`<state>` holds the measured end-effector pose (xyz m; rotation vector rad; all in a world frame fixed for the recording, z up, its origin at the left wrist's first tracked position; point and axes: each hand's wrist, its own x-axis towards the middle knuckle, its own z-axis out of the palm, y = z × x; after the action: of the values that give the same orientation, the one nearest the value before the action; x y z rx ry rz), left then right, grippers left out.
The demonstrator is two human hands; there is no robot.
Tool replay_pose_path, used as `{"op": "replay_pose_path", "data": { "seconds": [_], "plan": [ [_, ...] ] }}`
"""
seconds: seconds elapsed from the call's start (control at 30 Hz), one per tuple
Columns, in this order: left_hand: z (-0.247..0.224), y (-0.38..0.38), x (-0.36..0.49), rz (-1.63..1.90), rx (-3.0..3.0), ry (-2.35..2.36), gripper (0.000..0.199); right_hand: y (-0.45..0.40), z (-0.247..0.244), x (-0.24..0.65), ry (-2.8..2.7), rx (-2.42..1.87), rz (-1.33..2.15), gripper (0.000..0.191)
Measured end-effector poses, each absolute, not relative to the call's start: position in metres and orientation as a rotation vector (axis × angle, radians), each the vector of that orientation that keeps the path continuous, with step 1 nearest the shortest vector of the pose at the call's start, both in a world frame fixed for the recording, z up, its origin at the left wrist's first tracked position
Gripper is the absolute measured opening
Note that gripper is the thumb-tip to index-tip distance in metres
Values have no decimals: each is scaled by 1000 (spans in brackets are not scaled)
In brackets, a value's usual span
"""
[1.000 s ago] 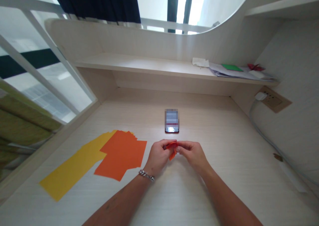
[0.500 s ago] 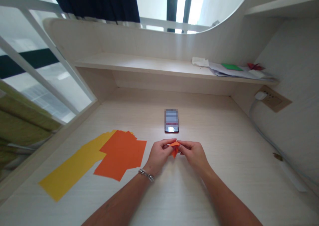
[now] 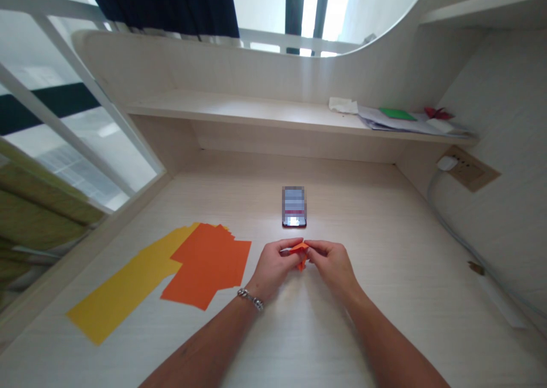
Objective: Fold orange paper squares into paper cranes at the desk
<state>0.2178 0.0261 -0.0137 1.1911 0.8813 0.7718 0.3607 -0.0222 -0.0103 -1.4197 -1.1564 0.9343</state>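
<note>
A small folded piece of orange paper [image 3: 301, 247] is held between my two hands, just in front of the phone. My left hand [image 3: 274, 264] pinches its left side, with the thumb laid across the front of the folds. On the other side, my right hand [image 3: 332, 262] grips the right edge between thumb and fingers. A narrow point of the paper hangs below the fingertips. Much of the folded shape is hidden behind the thumbs. The phone [image 3: 294, 205] lies face up on the desk, its screen blurred.
Orange sheets [image 3: 209, 265] overlap a fan of yellow sheets [image 3: 123, 285] on the desk's left. Papers with a green square [image 3: 397, 114] and a red folded paper [image 3: 438, 113] lie on the shelf [image 3: 239, 111]. A cable [image 3: 444, 223] runs from the wall socket [image 3: 474, 171].
My left thumb has shifted right and over the front of the folded orange paper, covering more of it. The lower point shows less. Both hands otherwise stay in place.
</note>
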Motion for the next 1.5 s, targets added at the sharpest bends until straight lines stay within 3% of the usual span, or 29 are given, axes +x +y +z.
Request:
{"op": "replay_pose_path", "data": {
  "seconds": [0.43, 1.0, 1.5],
  "plan": [
    [-12, 26, 217, 725, 1145, 819, 53, -21, -11, 363, -1136, -1424, 930, 24],
    [-12, 23, 220, 707, 1004, 778, 49, -23, -10, 362, -1161, -1486, 889, 23],
    [-9, 24, 215, 643, 1151, 728, 63, -20, -12, 365, -1070, -1473, 943, 21]
  ]
}}
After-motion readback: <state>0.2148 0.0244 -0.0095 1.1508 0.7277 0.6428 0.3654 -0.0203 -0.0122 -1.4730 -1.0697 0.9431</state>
